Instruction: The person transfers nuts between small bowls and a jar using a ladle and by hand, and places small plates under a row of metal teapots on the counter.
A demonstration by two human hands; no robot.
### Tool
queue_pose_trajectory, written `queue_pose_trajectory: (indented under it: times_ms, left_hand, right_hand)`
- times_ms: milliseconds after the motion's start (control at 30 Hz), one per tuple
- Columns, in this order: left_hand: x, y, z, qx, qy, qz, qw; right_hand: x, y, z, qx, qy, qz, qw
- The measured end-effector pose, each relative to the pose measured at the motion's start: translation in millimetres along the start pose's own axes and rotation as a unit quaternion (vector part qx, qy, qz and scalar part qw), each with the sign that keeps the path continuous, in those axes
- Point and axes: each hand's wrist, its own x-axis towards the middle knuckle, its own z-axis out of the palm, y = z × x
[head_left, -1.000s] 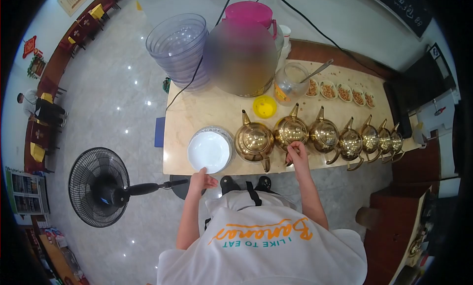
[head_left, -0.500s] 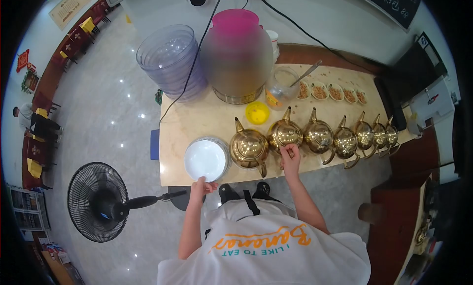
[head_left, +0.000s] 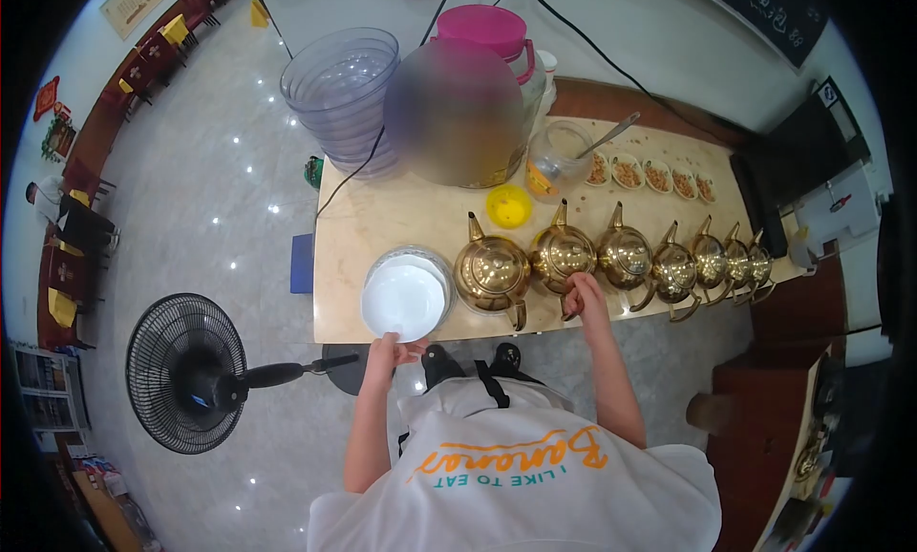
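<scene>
My left hand is closed on the near rim of a white plate, thumb on top and other fingers partly hidden. This plate sits on a stack of dishes, slightly off-centre towards me. With bent fingers, my right hand grips the handle side of a gold teapot, second from the left in a row. The handle is mostly hidden by the fingers. Left of it stands another gold teapot, and a third gold teapot is on its right. All spouts point away from me.
Behind the teapots are a yellow bowl, a jar with a spoon, a large pink-lidded jar, stacked clear basins and several small dishes of food. A floor fan stands left. A person is far left.
The whole view has shifted a little. My right hand has moved slightly rightward at the second teapot. My left hand stays at the plate's near rim.
</scene>
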Motion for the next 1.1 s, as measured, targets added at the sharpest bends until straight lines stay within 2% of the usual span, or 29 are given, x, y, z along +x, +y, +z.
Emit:
queue_pose_trajectory:
  times_ms: [167,267,467,533,567,667,700,767,933,967,1067,1100]
  left_hand:
    - [-7.5,-10.3,-3.9,-0.018,0.006,0.061,0.998]
    - [-25.9,4.6,10.3,0.017,0.034,0.044,0.998]
    - [-49.8,23.3,30.9,0.057,-0.055,0.042,0.996]
    - [-53.9,30.1,46.3,0.074,-0.082,0.044,0.993]
    - [-52.9,25.4,54.2,0.020,-0.108,0.045,0.993]
    - [-53.6,27.5,80.8,0.054,-0.165,0.069,0.982]
    - [-51.5,25.7,88.6,0.064,-0.176,0.038,0.982]
    - [-43.2,14.0,105.4,0.061,-0.217,0.037,0.974]
    - [-38.9,20.2,152.5,0.141,-0.296,0.017,0.945]
    - [-39.3,22.4,161.5,0.136,-0.308,-0.023,0.941]
    - [-36.3,13.2,183.1,0.147,-0.329,-0.067,0.931]
    - [-31.4,5.7,189.0,0.162,-0.330,-0.037,0.929]
  right_hand:
    - [-2.1,2.4,0.0,-0.002,0.011,-0.025,1.000]
    - [-3.1,0.3,1.2,-0.018,0.021,-0.019,0.999]
    - [-15.1,-28.4,14.4,0.030,0.063,-0.012,0.997]
    - [-11.7,-26.6,7.7,0.026,0.046,-0.027,0.998]
    - [-10.1,-26.5,3.9,0.023,0.038,-0.034,0.998]
    - [-9.4,-36.2,-1.5,0.067,0.018,-0.062,0.996]
    - [-15.2,-41.6,-2.4,0.083,0.013,-0.064,0.994]
    - [-27.7,-58.9,-4.4,0.112,-0.001,-0.072,0.991]
    - [-64.4,-91.3,-27.2,0.071,-0.035,-0.132,0.988]
    - [-69.5,-94.8,-34.3,0.053,-0.044,-0.143,0.987]
    - [-84.9,-108.9,-46.9,0.041,-0.050,-0.166,0.984]
    - [-88.4,-110.9,-50.3,0.044,-0.049,-0.171,0.983]
